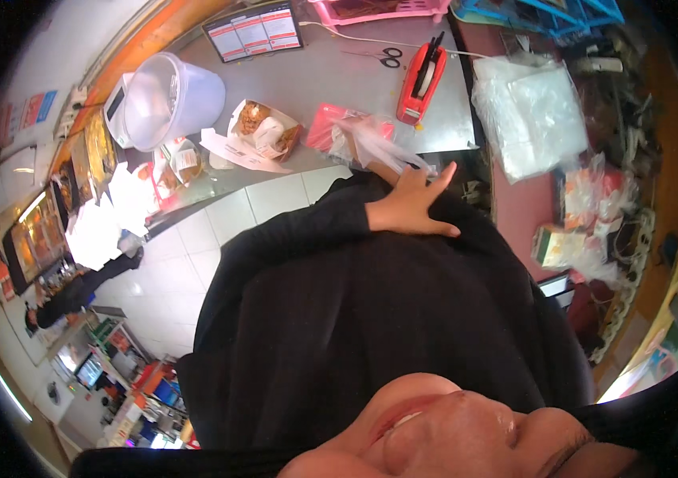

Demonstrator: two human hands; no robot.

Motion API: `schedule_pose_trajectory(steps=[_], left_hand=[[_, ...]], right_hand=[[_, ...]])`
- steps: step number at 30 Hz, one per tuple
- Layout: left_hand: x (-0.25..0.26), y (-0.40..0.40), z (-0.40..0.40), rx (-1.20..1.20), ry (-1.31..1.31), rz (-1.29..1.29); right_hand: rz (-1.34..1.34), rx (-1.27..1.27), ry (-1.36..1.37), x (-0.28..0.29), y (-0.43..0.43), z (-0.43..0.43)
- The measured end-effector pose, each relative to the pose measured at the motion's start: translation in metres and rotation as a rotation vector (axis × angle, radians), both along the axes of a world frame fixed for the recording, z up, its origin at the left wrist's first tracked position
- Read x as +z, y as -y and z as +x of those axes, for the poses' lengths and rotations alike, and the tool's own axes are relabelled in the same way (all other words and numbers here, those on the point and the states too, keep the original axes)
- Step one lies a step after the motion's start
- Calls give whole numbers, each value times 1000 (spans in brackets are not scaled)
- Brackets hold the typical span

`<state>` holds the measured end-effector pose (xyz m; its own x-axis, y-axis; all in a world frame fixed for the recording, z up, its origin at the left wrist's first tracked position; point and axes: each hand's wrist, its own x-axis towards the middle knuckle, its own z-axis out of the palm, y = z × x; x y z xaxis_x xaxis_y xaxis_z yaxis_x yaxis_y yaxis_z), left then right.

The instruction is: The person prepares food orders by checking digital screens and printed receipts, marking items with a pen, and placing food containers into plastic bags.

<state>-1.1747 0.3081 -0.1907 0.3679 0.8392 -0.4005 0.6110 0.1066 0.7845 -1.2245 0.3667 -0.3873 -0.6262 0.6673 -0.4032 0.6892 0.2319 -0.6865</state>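
My left hand [408, 206] reaches across my black clothing from the left, back up, thumb and one finger spread wide. Its upper fingers meet the edge of a clear plastic bag [375, 143]; whether they grip it is unclear. Beyond it, my right hand [352, 145] is mostly hidden by the bag, over a pink-red box or packet [327, 122] on the metal counter [291, 71]. To the left, an open paper box [294, 143] holds fried food [252, 116] and a white paper-wrapped item [268, 134]. A red tape dispenser [419, 83] lies to the right.
Scissors [390, 58], a tablet [253, 33] and a pink plastic basket [381, 11] are farther back. A translucent bucket [177, 98] stands left, a stack of plastic bags [530, 113] right. A person in dark clothes [76, 293] is at the far left.
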Motion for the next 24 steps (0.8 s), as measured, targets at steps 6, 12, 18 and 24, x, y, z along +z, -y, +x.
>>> schedule_pose_trajectory(steps=[6,12,18,24], left_hand=[[11,49,-122,1266,731,462],[-3,43,-146,1043,188,643],[-44,3,-118,658,-39,781],[-54,27,-134,784,-154,949]], right_hand=[[-615,-366,-1264,29,-17,45],[-328,256,-739,273,-82,59],[48,535,-1039,360,-87,45],[1082,216,-585,327,-85,48]])
